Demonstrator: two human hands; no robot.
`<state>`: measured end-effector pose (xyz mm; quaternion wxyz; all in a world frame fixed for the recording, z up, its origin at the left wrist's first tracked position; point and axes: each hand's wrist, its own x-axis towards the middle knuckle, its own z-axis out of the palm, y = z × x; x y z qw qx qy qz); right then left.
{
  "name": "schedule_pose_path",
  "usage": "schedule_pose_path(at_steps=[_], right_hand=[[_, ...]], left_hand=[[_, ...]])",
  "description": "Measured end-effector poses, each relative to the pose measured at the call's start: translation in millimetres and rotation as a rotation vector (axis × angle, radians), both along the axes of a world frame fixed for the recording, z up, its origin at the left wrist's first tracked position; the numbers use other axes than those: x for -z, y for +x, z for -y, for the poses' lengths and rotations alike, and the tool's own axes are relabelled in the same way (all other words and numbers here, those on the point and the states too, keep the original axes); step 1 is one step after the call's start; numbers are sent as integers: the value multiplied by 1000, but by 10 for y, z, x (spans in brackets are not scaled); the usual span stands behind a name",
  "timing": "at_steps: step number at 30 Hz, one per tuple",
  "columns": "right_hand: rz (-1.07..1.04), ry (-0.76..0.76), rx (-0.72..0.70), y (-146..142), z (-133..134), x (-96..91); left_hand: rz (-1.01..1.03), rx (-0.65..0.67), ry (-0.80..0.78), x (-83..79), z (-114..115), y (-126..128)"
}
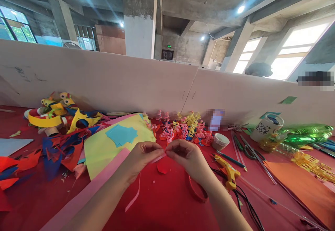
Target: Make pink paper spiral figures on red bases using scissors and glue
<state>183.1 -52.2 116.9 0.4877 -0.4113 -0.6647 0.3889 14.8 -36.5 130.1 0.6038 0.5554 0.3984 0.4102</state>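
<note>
My left hand (142, 156) and my right hand (187, 157) meet over the red table (167, 206), fingertips pinched together. Between them runs a thin pink paper strip (136, 194); its upper end sits in both pinches and the rest hangs down from my left hand. A small red paper disc (162, 167) lies on the table just below the fingers. A red paper ring (196, 191) lies under my right wrist.
A yellow glue gun (228, 171) with black cord lies right of my hand. Curled paper pieces (183, 128), a paper cup (220, 141), scissors (246, 149), yellow sheet with blue star (121, 135), paper scraps and masks left, orange sheet (306, 185) right. A white partition stands behind.
</note>
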Motion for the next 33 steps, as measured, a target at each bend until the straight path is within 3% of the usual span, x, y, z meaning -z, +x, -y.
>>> schedule_pose_path(at_steps=[11, 18, 23, 29, 33], right_hand=[[118, 268, -17, 37, 61, -103], [175, 385, -19, 61, 89, -125], [205, 357, -2, 72, 95, -148], [70, 25, 33, 31, 56, -104], [91, -47, 47, -2, 31, -75]], left_hand=[[127, 1, -202, -51, 40, -21], [172, 19, -251, -76, 54, -15], [138, 29, -218, -74, 51, -20], [98, -11, -103, -35, 46, -5], [39, -13, -33, -15, 39, 4]])
